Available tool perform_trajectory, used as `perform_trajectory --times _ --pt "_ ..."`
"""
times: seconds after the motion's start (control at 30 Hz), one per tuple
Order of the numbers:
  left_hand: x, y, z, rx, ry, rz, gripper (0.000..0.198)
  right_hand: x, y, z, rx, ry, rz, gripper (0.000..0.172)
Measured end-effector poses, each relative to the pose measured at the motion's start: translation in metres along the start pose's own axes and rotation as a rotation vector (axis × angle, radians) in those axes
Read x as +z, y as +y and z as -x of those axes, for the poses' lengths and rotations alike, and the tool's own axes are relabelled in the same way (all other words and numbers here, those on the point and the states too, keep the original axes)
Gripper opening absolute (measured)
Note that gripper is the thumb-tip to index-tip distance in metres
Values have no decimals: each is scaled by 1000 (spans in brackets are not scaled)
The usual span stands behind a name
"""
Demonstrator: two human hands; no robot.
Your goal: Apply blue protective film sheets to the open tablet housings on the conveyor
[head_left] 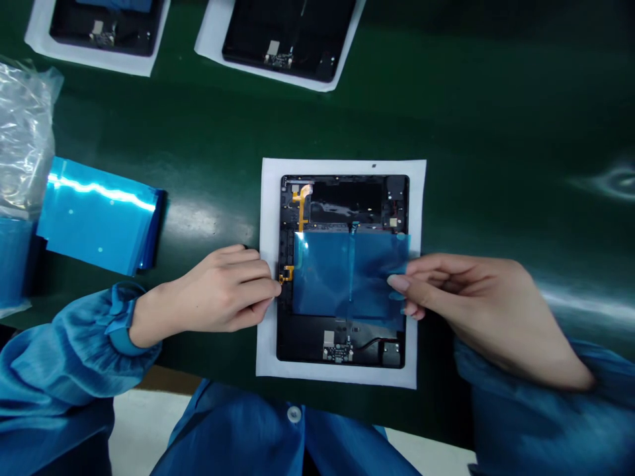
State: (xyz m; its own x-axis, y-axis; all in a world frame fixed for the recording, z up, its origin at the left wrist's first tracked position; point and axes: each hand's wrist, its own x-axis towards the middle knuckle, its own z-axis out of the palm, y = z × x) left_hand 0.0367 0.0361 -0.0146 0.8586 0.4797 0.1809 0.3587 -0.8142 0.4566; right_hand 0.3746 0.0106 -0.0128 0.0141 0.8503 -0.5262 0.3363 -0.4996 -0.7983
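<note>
An opened tablet housing [302, 340], black with its inner parts showing, lies on a white sheet [342, 375] in front of me. Over its middle is a translucent blue film [327, 277], through which a dark strip shows. My right hand [461, 291] pinches the film's right edge between thumb and fingers. My left hand [228, 287] is curled, its fingertips at the housing's left edge beside an orange flex cable [288, 272]. Whatever lies under its fingers is partly hidden. A small circuit board [338, 352] shows near the housing's lower edge.
A stack of blue films [99, 215] lies at left, beside a clear plastic bag [24, 139] with blue sheets in its lower part. Two more opened housings, one at upper left [74, 30] and one at top middle [253, 33], rest on white sheets on the green table [208, 125].
</note>
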Motion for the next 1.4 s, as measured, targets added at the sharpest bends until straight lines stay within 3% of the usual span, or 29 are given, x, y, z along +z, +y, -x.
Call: perform_trajectory --times 1.4 --pt "-6 4 -7 -8 -2 -12 9 3 -12 -1 -8 -32 49 47"
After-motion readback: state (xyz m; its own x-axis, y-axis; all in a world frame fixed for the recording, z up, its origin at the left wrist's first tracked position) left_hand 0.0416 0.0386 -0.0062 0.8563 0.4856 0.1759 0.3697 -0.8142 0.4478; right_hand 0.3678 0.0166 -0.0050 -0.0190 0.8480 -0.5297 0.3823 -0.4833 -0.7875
